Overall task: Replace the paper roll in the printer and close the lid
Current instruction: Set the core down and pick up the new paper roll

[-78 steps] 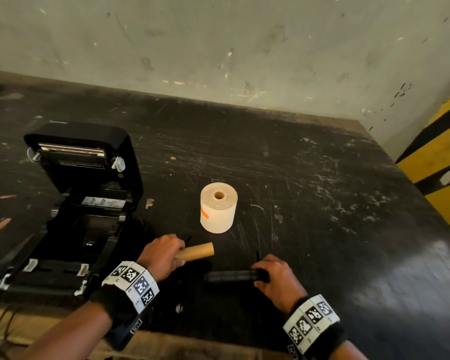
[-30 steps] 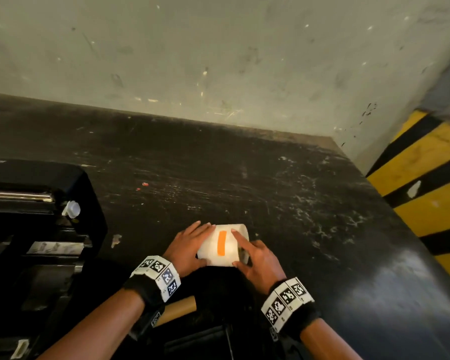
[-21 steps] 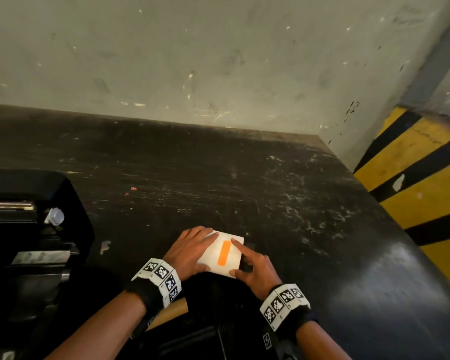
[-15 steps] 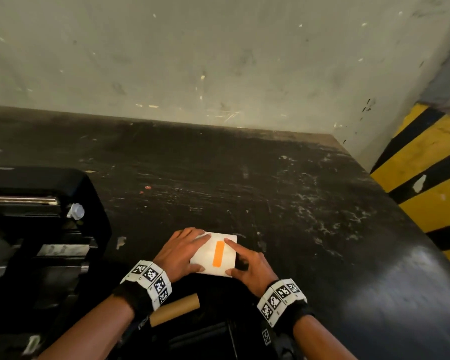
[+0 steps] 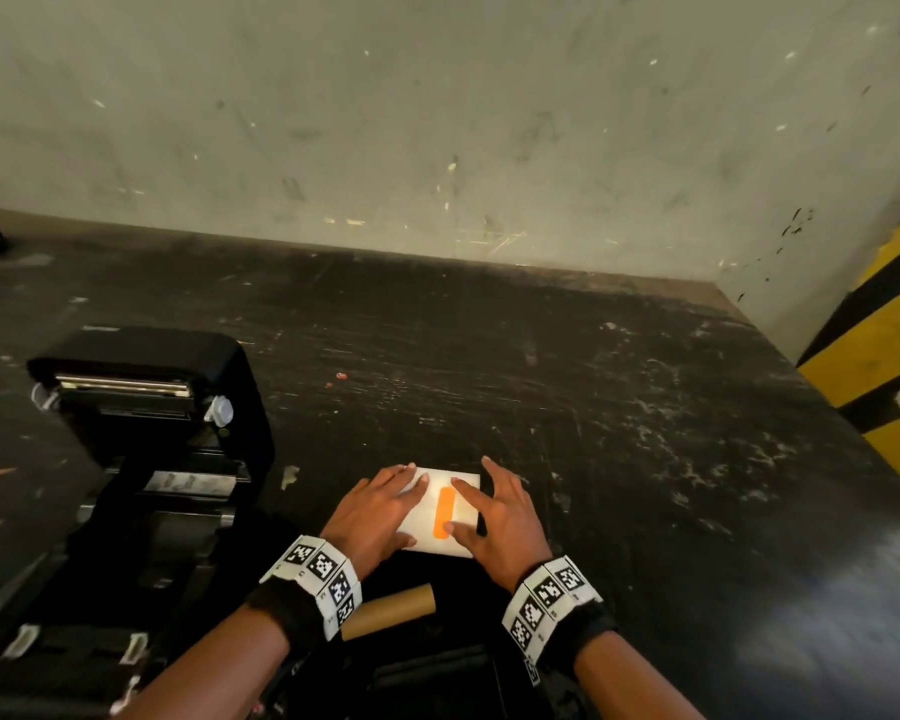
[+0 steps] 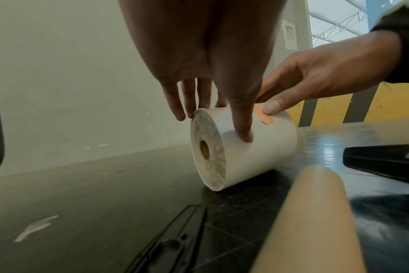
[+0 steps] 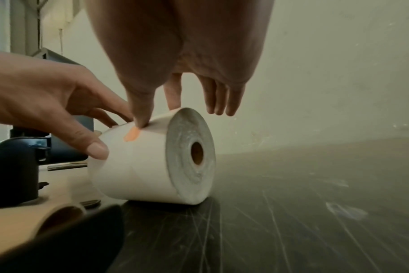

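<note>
The white paper roll (image 5: 463, 532) (image 6: 257, 151) (image 7: 140, 175) lies on its side on the black table, with an orange tape strip (image 5: 444, 512) (image 6: 264, 118) facing up. My left hand (image 5: 411, 506) (image 6: 216, 125) (image 7: 105, 136) holds its left half, thumb on the near side and fingers over the top. My right hand (image 5: 458, 504) (image 7: 175, 112) rests on the right half, thumb tip and forefinger touching the tape, the other fingers straight past the roll's end. The black printer (image 5: 146, 511) stands at the left with its lid (image 5: 141, 387) raised.
An empty brown cardboard core (image 5: 391, 610) (image 6: 315, 221) lies just in front of the roll, between my wrists. A black plastic part (image 5: 437, 683) (image 6: 381, 162) lies nearer the table's front edge. A wall bounds the back; a yellow-and-black striped post (image 5: 884, 366) stands at the right.
Earlier the roll stood upright while my hands held the core and the black part. Both hands are now on the roll, tipped on its side. In the last second they barely moved.
</note>
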Motion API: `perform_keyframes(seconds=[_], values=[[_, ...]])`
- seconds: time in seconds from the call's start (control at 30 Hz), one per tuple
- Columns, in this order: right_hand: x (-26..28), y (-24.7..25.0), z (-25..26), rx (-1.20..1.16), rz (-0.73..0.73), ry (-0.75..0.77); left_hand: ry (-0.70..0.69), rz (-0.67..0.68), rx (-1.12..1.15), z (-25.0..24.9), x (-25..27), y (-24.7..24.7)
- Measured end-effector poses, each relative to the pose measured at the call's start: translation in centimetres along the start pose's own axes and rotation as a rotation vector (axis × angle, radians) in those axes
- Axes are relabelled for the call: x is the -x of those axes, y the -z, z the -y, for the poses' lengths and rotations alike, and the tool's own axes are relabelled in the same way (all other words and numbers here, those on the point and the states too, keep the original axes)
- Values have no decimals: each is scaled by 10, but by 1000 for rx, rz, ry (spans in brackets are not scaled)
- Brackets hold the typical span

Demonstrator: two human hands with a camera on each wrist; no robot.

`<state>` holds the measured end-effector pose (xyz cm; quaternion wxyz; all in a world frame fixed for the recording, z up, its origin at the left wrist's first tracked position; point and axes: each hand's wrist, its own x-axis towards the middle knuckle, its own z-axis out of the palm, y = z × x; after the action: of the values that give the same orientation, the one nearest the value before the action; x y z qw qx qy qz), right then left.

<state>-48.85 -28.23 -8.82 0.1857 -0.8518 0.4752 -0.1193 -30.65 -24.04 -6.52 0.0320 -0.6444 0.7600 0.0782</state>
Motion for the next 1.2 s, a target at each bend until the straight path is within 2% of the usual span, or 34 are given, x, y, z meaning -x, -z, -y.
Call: perform_keyframes(seconds=[0.17,0.53,0.63,0.8,0.97,1.13,1.2], values=[[0,1,11,-53,-75,23,10,-19,12,-2,2,-3],[-10,-3,22,-322,-192,-104,25,-29,38,-4,3,-4],[-4,-3,22,-376,-194,-85,29,-18,53,-5,2,-5],[22,5,18,-506,-167,-50,16,-6,83,-1,-2,-5],[52,16,-11,-510,-125,-177,24,3,104,1,-7,-3],[84,16,-47,-389,106,-318,43,-22,144,-1,-4,-6],[95,6,-58,-348,132,-360,49,-32,143,-1,-4,-7]])
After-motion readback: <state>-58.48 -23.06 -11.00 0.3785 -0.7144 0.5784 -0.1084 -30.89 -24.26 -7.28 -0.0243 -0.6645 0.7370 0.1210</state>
